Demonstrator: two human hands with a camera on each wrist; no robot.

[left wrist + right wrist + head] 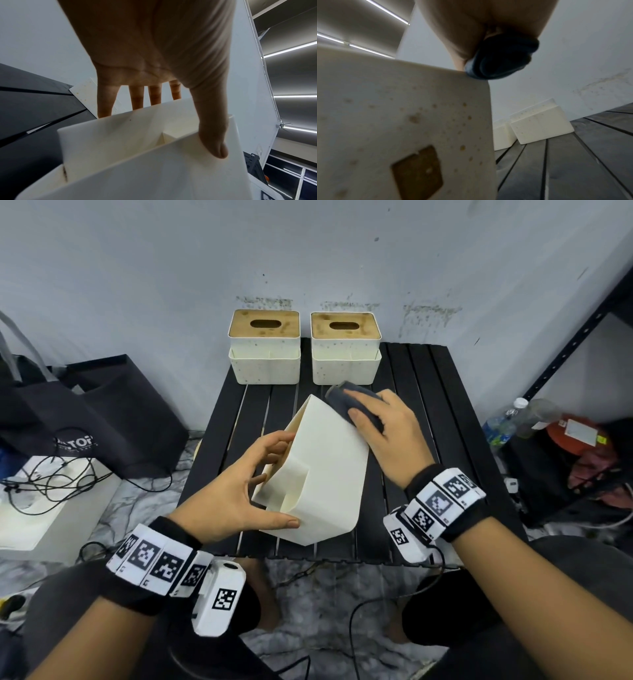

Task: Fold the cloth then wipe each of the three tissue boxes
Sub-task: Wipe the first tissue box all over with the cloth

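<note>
Three tissue boxes on the black slatted table (428,392); two sit upright at upper centre of the head view, left one (264,350) and right one (346,350). Third, the tipped box (329,474), is at frame centre, turned so a plain cream face looks up at me. My left hand (236,491) holds it: thumb hooked over the near edge, fingers (137,97) spread down the far side. My right hand (390,433) presses the folded dark cloth (346,398) on the box's upper-right corner, fingers curled round the wad, thumb against its near side. Right wrist view shows brownish specks on the side wall, so I judge wiping is mid-way here. To do it well I'd keep the left grip firm so the box can't pivot, drag the cloth flat along the whole face, then rotate to the speckled side.
</note>
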